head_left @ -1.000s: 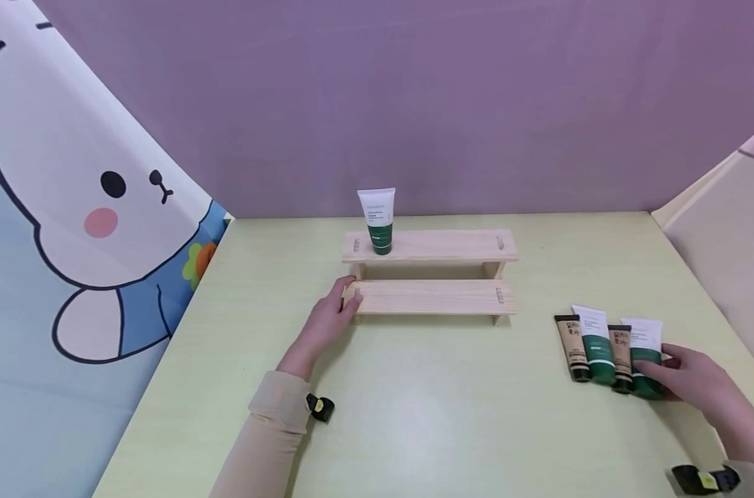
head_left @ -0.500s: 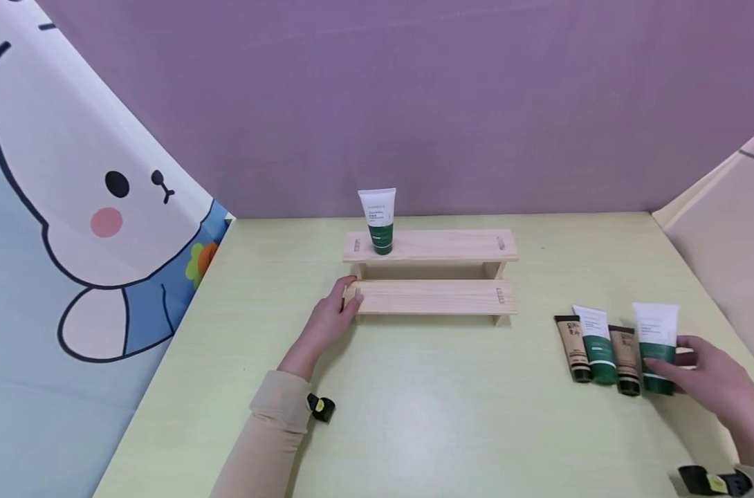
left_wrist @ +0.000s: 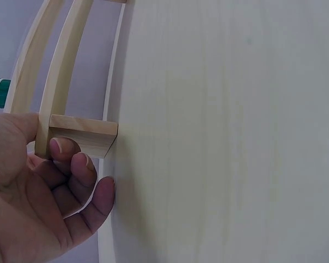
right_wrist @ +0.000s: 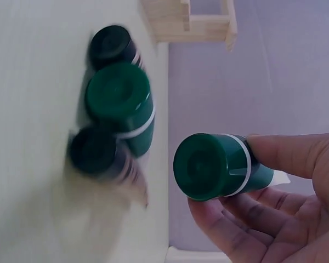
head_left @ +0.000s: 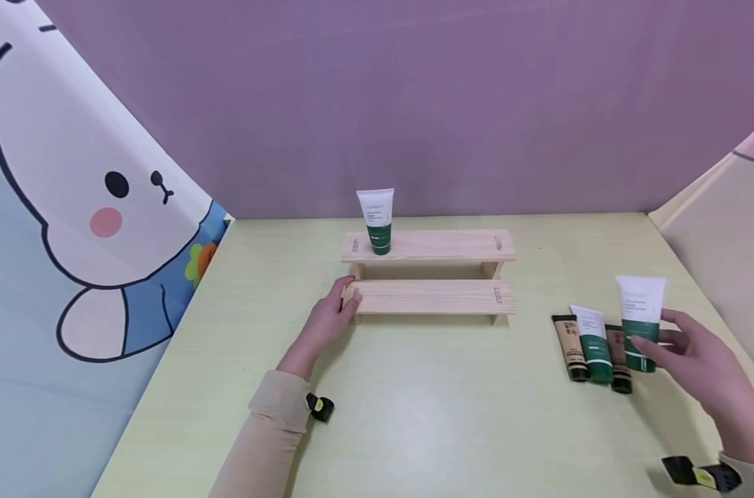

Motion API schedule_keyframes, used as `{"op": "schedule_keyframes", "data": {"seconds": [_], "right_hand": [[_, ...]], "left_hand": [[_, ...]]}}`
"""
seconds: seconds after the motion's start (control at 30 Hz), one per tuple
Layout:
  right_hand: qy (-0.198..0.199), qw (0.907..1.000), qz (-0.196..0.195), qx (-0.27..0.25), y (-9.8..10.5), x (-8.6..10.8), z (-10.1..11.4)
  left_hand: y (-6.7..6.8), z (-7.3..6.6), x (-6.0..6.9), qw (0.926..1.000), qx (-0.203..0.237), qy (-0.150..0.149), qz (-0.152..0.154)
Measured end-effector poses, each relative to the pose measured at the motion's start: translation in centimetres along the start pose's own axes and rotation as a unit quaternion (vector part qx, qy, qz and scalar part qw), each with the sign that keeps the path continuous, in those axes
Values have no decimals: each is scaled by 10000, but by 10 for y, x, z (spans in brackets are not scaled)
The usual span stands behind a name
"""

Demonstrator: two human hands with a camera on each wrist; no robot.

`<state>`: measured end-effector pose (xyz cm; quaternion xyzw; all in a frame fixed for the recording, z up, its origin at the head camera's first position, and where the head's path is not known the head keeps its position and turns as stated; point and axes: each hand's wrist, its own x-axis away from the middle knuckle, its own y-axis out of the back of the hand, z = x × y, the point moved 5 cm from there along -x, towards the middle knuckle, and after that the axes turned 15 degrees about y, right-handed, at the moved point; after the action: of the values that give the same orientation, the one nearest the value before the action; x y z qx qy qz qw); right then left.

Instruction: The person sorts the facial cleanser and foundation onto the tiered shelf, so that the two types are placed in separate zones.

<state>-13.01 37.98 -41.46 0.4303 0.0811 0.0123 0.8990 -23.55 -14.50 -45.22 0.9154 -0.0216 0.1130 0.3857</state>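
Note:
A two-step wooden rack (head_left: 433, 297) stands mid-table, and a white-and-green tube (head_left: 379, 221) is upright on the left of its upper step. My left hand (head_left: 324, 319) grips the left end of the lower step; the left wrist view shows thumb and fingers around the wooden end (left_wrist: 82, 125). At the right, my right hand (head_left: 703, 363) holds another white-and-green tube (head_left: 642, 321) raised, cap down, pinched between thumb and fingers (right_wrist: 252, 216). Beside it lie a tan tube (head_left: 571, 346), a white-and-green tube (head_left: 595, 346) and a second tan tube (head_left: 618, 360), partly hidden by the raised tube.
The pale table (head_left: 452, 415) runs back to a purple backdrop (head_left: 445, 111). A cartoon-printed cloth (head_left: 90, 325) borders the left side, and a pale panel (head_left: 725, 228) the right.
My right hand has lifted the rightmost white-and-green tube off the table, first moving right, then up and slightly left over the lying tubes. The left hand has stayed on the rack.

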Motion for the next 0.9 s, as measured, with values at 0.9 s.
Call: {"op": "schedule_keyframes", "data": {"seconds": [0.9], "right_hand": [[660, 9928, -291, -960, -14, -44, 87]], "left_hand": [[-2, 1, 0, 9999, 146, -3, 53]]}}
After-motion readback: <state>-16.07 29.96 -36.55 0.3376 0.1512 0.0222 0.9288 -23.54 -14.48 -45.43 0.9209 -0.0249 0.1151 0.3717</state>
